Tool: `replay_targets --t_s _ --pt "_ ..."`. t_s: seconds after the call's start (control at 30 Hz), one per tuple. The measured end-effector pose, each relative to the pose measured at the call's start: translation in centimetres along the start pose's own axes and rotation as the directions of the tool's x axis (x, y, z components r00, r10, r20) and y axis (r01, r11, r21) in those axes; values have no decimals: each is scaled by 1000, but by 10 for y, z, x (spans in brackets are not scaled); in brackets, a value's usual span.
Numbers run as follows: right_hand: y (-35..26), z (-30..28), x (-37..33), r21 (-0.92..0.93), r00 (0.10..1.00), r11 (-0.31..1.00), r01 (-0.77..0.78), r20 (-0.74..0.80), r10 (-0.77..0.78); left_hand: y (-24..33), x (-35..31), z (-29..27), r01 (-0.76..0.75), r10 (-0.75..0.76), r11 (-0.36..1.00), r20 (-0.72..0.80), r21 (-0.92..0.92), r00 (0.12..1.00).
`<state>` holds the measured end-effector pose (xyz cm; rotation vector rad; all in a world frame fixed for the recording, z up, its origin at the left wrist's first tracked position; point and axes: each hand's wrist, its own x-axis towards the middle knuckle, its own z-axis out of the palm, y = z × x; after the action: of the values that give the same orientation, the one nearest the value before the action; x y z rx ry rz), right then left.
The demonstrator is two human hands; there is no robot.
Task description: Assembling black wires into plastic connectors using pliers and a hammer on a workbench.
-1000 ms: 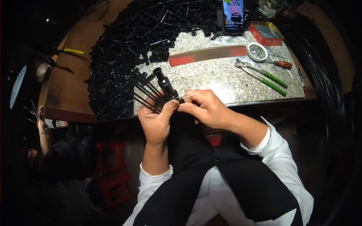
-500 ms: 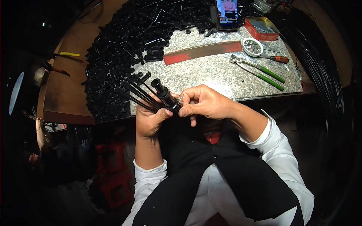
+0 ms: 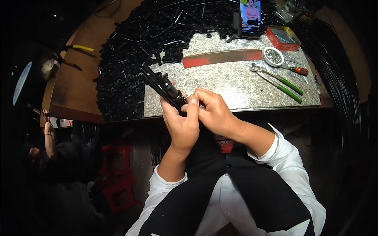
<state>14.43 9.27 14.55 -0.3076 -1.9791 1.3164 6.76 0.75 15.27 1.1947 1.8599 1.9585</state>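
My left hand (image 3: 182,128) is wrapped round a black tubular fitting (image 3: 171,89) and several thin black rods (image 3: 154,84), which look like umbrella ribs. They tilt up toward the far left, lying side by side. Its thumb presses close to the fingertips of my right hand (image 3: 216,112). Those right fingers are closed in a pinch at the lower end of the fitting. Fine pale wire ends (image 3: 184,95) stick out there, and the pinched part itself is hidden. Both hands are just in front of the stone-patterned board (image 3: 220,86).
A heap of black plastic tube pieces (image 3: 130,59) covers the left and back. On the board lie a red-brown strip (image 3: 222,58), green-handled pincers (image 3: 279,84), a screwdriver (image 3: 301,70) and a white bowl (image 3: 273,57). A red tin (image 3: 283,38) and a phone (image 3: 250,19) stand behind.
The rods were fanned out to the left and are drawn closer together beside the fitting. My left hand has turned, its thumb moving to the right fingertips. The whole view has shifted slightly.
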Motion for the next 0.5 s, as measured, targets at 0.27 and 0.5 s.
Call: replay_targets --t_s 0.27,0.5 --pt "5 -3 -2 239 986 961 -136 124 108 11 8 -25 66 -68 998 125 18 990" --pt "11 -1 0 495 936 799 -342 251 245 11 10 -30 24 -24 1000 148 4 989"
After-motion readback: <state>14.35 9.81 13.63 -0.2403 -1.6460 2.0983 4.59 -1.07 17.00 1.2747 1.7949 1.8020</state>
